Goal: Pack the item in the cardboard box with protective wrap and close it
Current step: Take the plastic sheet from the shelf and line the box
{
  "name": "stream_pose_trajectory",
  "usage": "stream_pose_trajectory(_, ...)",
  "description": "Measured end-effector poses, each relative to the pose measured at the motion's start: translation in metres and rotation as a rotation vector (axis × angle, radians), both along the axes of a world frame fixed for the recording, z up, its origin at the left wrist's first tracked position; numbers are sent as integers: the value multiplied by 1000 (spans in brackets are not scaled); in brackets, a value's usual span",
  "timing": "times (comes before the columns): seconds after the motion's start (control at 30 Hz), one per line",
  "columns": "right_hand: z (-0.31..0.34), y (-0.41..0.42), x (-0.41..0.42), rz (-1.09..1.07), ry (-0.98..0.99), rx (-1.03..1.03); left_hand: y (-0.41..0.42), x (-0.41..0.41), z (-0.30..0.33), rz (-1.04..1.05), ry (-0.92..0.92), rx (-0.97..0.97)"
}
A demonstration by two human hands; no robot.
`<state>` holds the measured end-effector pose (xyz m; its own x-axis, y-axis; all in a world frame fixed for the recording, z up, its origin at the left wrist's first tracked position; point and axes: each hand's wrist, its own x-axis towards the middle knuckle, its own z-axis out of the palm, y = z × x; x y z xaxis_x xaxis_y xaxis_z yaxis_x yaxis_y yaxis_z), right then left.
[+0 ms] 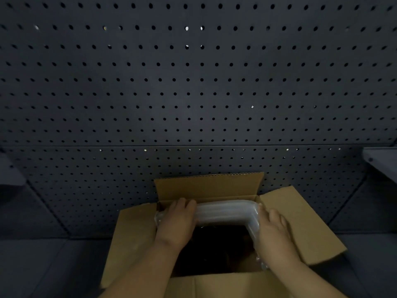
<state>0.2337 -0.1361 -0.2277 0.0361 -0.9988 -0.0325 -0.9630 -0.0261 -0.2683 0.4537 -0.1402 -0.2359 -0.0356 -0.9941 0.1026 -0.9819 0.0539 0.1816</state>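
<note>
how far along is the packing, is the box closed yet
Not closed. The cardboard box stands with all its flaps open. Both hands are on the clear air-cushion wrap, the left hand and right hand pressing it along the far and right inner walls. The inside is too dark to tell whether the item is in. Still left: folding the flaps shut.

A packing station in a workshop or warehouse: a dark metal pegboard (pixel 197 82) with rows of holes fills the wall behind the open cardboard box (pixel 300 222), side panels angle in beside it, and the dark bench (pixel 43 265) carries the box.
</note>
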Motion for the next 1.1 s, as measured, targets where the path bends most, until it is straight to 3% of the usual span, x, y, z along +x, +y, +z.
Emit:
stream_pose_trajectory(0.17,7,-1,-5,66,138,-15,2,-2,-2,31,-19,1)
stream_pose_trajectory(0.43,2,-5,-1,35,134,-64,8,-7,-5,77,-56,-27)
stream_pose_trajectory(1.1,-6,-8,7,127,236,76,-2,-6,-28,74,9,100)
